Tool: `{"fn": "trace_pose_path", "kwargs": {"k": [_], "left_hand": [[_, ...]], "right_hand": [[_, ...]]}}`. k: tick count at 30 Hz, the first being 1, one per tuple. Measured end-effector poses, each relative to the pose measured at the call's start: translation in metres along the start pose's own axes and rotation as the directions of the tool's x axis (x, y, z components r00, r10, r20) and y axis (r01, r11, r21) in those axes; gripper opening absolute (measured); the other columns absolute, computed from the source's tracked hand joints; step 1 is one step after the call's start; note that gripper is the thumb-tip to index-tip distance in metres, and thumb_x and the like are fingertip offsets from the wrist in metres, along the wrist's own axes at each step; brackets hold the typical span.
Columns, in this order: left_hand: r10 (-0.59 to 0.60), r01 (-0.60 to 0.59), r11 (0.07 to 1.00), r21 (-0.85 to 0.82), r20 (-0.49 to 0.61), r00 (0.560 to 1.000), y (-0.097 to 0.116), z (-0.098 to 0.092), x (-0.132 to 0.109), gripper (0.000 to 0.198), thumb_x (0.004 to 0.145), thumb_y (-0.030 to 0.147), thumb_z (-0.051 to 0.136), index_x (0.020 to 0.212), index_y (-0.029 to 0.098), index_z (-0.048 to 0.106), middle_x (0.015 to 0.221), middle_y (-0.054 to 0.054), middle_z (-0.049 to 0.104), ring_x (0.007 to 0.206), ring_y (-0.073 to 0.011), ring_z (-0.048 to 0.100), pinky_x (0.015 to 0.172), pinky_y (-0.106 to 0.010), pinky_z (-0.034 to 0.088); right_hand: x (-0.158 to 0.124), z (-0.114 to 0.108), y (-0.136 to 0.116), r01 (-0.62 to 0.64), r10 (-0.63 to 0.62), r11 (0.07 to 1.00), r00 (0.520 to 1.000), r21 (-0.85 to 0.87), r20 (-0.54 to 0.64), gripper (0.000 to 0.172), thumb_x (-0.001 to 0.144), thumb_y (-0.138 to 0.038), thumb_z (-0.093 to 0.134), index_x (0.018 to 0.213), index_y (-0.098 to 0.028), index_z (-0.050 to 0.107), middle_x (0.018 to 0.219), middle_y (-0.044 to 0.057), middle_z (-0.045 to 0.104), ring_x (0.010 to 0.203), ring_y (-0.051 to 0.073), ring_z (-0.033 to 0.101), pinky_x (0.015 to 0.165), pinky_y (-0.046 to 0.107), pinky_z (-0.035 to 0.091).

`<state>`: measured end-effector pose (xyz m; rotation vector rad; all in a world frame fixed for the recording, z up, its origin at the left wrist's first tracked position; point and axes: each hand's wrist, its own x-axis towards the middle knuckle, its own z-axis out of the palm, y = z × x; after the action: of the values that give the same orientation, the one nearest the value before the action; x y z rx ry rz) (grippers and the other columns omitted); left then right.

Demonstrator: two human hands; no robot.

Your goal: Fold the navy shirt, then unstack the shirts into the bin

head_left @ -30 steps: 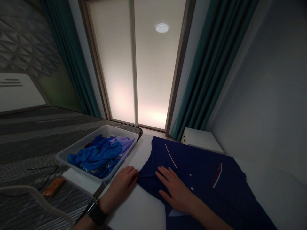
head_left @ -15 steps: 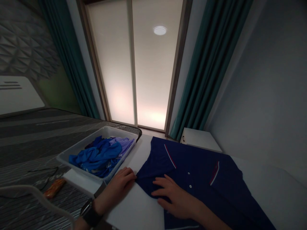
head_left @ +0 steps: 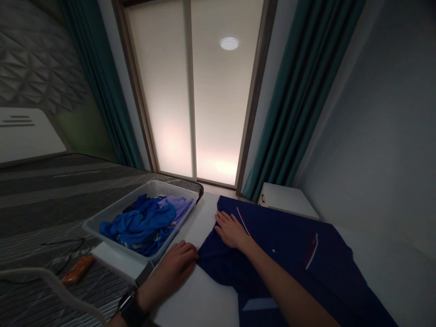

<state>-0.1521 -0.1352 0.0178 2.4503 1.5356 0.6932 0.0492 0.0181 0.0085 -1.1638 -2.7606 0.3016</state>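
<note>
A navy blue polo shirt [head_left: 282, 227] with red-and-white trim and a pale button lies spread on the white table [head_left: 200, 290]. At the shirt's left corner, my left hand [head_left: 182, 256] pinches the edge of the cloth between its fingers. A dark smartwatch [head_left: 131, 306] sits on that wrist. My right hand [head_left: 230, 228] rests flat on the upper left part of the shirt, fingers stretched out, beside the striped trim. Its forearm crosses over the front of the shirt and hides part of it.
Left of the shirt, a clear plastic bin [head_left: 98, 215] holds blue and purple clothes [head_left: 143, 220]. An orange-brown packet [head_left: 78, 269] lies on the dark striped bed surface [head_left: 41, 200]. A white cabinet [head_left: 288, 197] stands behind the table, and a pale curved tube [head_left: 51, 277] crosses the lower left.
My right hand has slid up and away over the shirt, from near its lower left to its upper left part. My left hand stays on the corner. The view has shifted slightly.
</note>
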Motion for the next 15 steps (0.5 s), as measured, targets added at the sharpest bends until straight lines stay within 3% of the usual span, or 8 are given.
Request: {"fn": "trace_pose_path", "kwargs": {"k": [8,15], "left_hand": [[0.003,-0.003,1.0,-0.017,0.015,1.0,0.001,0.0,0.0,0.02,0.09,0.01,0.045,0.094,0.022,0.061,0.098,-0.004,0.062,0.091,-0.0188,0.054,0.083,-0.033,0.042],[-0.016,0.017,0.999,-0.034,0.036,0.999,0.003,-0.003,0.0,0.021,0.091,0.012,0.042,0.095,0.022,0.061,0.097,-0.004,0.061,0.091,-0.0194,0.054,0.082,-0.034,0.042]], "right_hand": [[0.016,0.004,0.018,-0.023,0.024,1.0,0.998,-0.014,0.061,0.066,0.094,-0.055,0.019,0.151,-0.022,0.019,0.158,0.001,0.014,0.145,0.02,0.009,0.117,0.045,0.004],[0.01,0.001,-0.003,-0.03,0.031,0.999,0.998,-0.016,0.051,0.076,0.091,-0.064,0.023,0.15,-0.016,0.023,0.158,0.008,0.015,0.146,0.023,0.007,0.116,0.046,0.0]]}}
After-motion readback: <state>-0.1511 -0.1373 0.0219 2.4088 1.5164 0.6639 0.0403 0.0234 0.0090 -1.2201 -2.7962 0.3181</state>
